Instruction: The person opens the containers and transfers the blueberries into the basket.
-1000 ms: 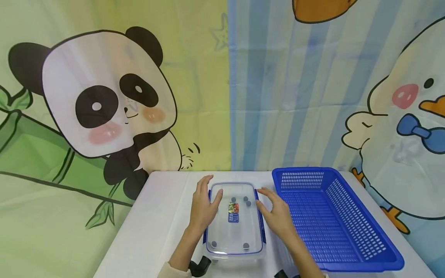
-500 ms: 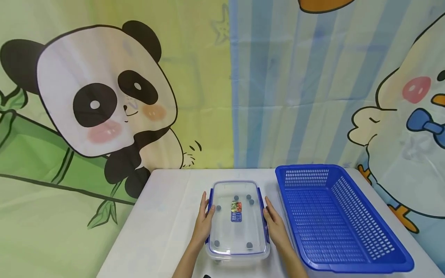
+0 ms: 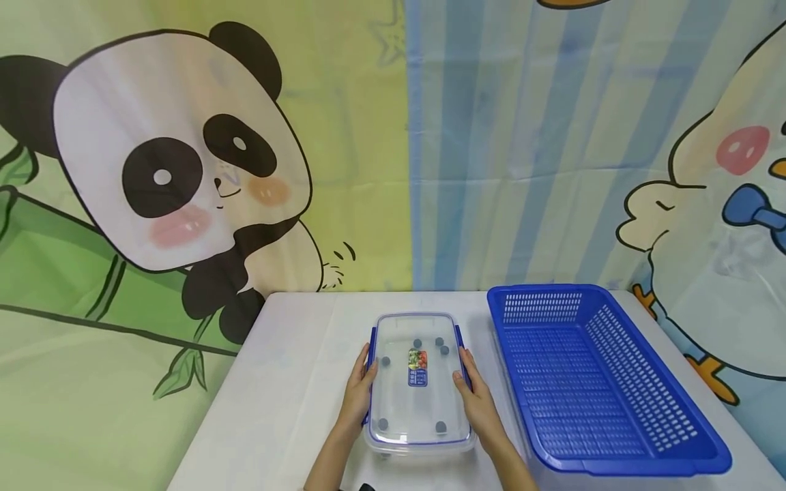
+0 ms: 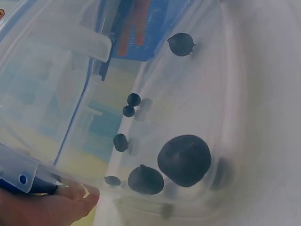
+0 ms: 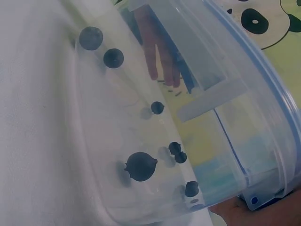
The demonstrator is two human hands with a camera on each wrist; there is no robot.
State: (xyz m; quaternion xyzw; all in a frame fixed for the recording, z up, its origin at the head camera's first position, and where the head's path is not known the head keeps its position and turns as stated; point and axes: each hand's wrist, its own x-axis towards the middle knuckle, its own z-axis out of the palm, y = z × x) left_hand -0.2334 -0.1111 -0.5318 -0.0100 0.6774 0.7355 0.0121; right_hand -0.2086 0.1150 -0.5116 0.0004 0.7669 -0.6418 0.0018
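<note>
A clear plastic food container with blue side latches and a lid stands on the white table. A small colourful sticker is on its lid. Several dark, round, berry-like balls, some with small pointed ends, lie inside on its bottom. My left hand holds the container's left side, thumb along the lid's edge. On the right side my right hand grips it, thumb over the lid's rim and fingers along the wall. A blue latch stands out near the left hand; its exact position cannot be told.
To the right, a large blue plastic basket with perforated walls lies on the table. Behind the table hangs a curtain printed with a panda and a white bird.
Both hands have come down from above the container to its sides. In the last half second the right thumb has moved in onto the lid's rim. The head view has shifted slightly.
</note>
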